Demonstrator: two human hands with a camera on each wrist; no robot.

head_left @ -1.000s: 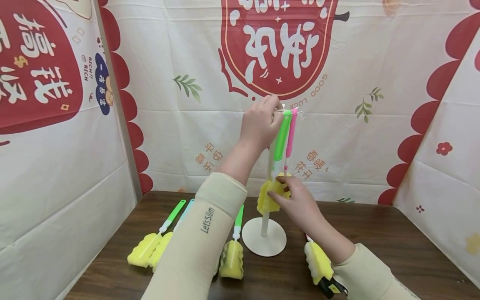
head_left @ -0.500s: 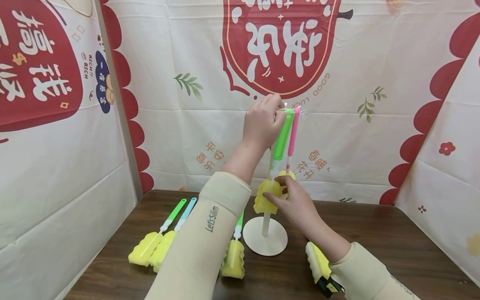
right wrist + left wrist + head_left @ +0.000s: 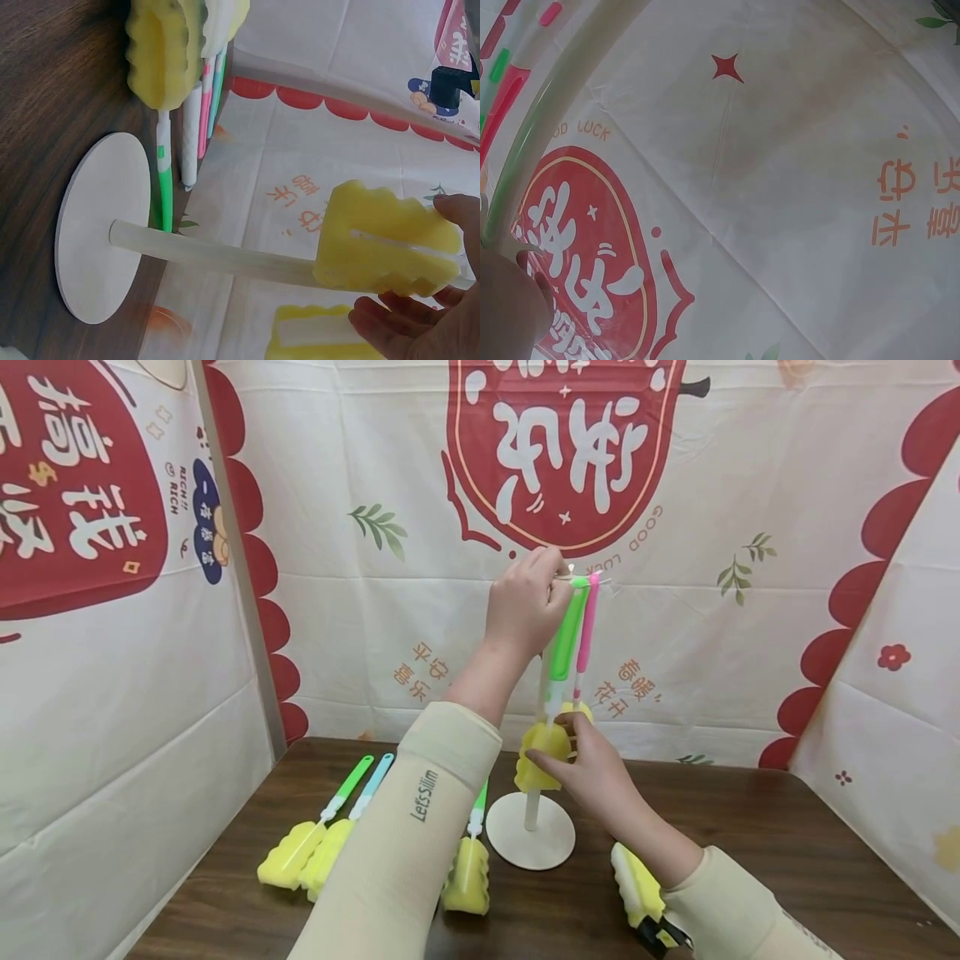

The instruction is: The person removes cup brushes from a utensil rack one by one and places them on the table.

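A white stand with a round base [image 3: 531, 852] stands upright on the table. My left hand [image 3: 525, 602] grips its top, with the fingers curled; the hooks under them are mostly hidden. From the top hang a green-handled sponge brush [image 3: 567, 643] and, beside it, a pink-handled sponge brush [image 3: 587, 627]. Lower down, my right hand [image 3: 596, 760] holds the green-handled brush's yellow sponge between thumb and fingers. The right wrist view shows that sponge [image 3: 382, 240] in front of the pole, with the other brush's sponge [image 3: 281, 341] behind the fingers. In the left wrist view, my left hand [image 3: 510, 300] is mostly cut off.
At the table's left lie a green-handled brush [image 3: 292, 852] and a blue-handled one [image 3: 372, 785]. Another sponge brush [image 3: 468, 877] lies before the stand, partly behind my left sleeve. A yellow-and-white sponge [image 3: 637, 885] lies by my right sleeve. A printed cloth hangs behind.
The green-handled brush's sponge has shifted slightly right over the last half second. My left hand stays at the stand's top, and my right hand stays at the sponge.
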